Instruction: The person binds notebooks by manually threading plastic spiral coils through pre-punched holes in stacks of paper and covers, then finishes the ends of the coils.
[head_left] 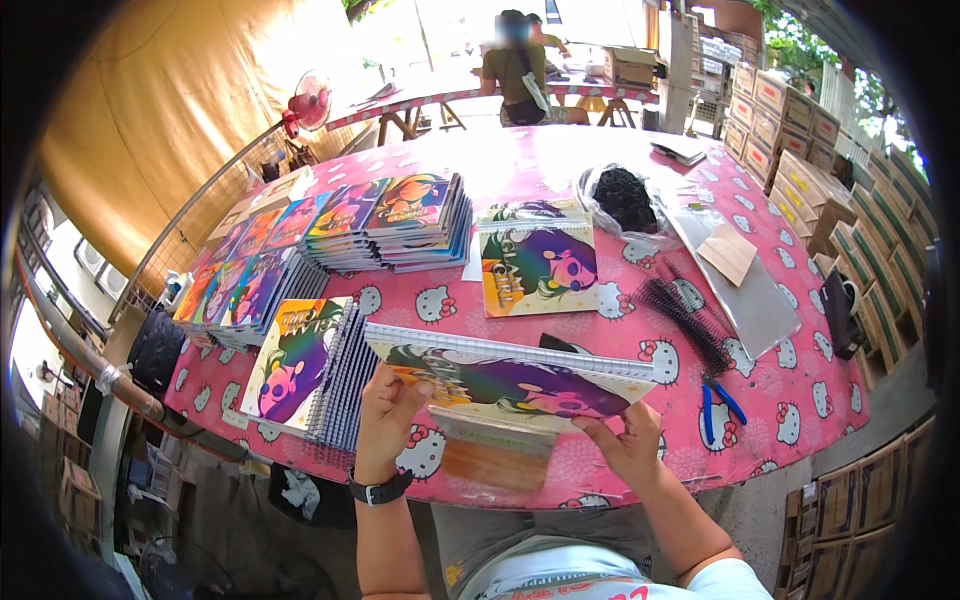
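Observation:
Between my two hands is a notebook (510, 385) with a colourful cartoon cover, tilted above the table, its punched or bound edge along the top. My left hand (392, 408) grips its left end, thumb on the cover. My right hand (628, 440) pinches the lower right corner. Under it lies a brownish flat piece (495, 455), partly hidden. Left of my left hand stands a stack of spiral-bound notebooks (300, 365) with similar covers. Beyond the held one, another such notebook (538, 265) lies flat. Blue-handled pliers (722, 412) rest right of my right hand.
Loose black binding coils (690, 315) and a bag of black coils (622, 200) lie on the pink table cover (800, 390). More notebook stacks (415, 225) stand far left. A clear sheet (745, 290) lies right. Cartons (785, 110) line the right side; a person (520, 75) sits beyond.

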